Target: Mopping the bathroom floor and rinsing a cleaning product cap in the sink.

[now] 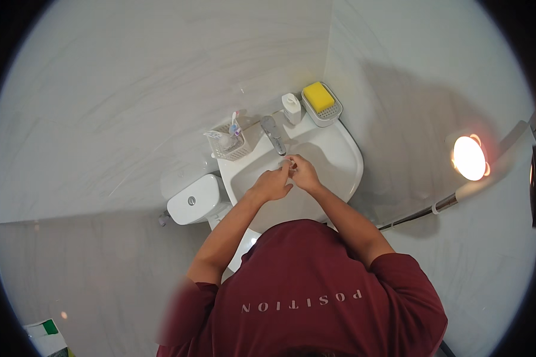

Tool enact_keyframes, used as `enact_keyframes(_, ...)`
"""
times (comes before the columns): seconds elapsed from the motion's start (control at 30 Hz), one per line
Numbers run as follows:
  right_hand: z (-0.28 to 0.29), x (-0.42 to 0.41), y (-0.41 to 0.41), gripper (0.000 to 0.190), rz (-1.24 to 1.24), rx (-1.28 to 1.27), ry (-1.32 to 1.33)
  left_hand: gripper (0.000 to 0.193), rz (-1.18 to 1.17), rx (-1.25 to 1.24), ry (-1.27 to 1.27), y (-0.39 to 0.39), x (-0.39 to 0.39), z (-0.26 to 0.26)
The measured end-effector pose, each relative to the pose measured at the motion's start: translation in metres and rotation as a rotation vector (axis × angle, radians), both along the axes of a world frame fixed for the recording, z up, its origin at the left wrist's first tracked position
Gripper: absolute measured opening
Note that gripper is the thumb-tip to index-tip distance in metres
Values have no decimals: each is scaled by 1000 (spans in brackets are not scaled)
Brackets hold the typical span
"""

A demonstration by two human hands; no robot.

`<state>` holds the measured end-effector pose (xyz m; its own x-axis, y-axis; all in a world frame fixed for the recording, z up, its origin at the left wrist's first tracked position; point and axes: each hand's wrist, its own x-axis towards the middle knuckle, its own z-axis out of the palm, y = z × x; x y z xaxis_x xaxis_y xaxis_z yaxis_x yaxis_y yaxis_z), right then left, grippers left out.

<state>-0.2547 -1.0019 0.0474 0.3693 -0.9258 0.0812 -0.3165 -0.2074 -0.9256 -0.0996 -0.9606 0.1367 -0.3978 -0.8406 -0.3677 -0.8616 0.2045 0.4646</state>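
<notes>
Both of my hands are over a white washbasin (330, 178), just under the spout of a chrome faucet (273, 135). My left hand (274, 182) points its fingers at my right hand (303, 173), and the fingertips meet. A small pale thing shows between the fingers; what it is and which hand grips it cannot be made out. Behind the faucet stands a white pump bottle (291, 108). To its right a yellow sponge (318, 97) lies on a grey draining holder (326, 117).
A white perforated basket (237, 154) with toothbrushes (235, 127) stands on the basin's left rear corner. The toilet cistern (196, 201) is left of the basin. Tiled walls rise behind and to the right, with a glowing lamp (469, 158) and a metal pipe (444, 204).
</notes>
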Motion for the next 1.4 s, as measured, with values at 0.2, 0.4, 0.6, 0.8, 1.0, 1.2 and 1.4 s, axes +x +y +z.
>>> enact_keyframes(0.2, 33, -16, 27, 44, 29, -104, 28, 71, 96, -147, 222, 30, 15, 3)
enact_keyframes(0.4, 42, -16, 30, 44, -18, -77, 71, 92, 181, -33, 223, 36, -14, 22)
enact_keyframes(0.6, 43, -14, 32, 47, 4, -165, 37, 102, 128, -185, 134, 34, -1, 12)
enact_keyframes(0.8, 44, -12, 27, 43, -61, -99, 71, 106, 105, -75, 120, 27, -3, 28)
enact_keyframes(1.0, 49, -5, 29, 45, -61, -103, 43, 109, 90, -257, 179, 27, 1, 20)
enact_keyframes(1.2, 48, -14, 20, 47, -77, -113, 77, 110, 105, -95, 251, 23, 7, 35)
enact_keyframes(1.4, 53, -6, 21, 46, -87, -121, 49, 108, 37, -279, 153, 20, 11, 29)
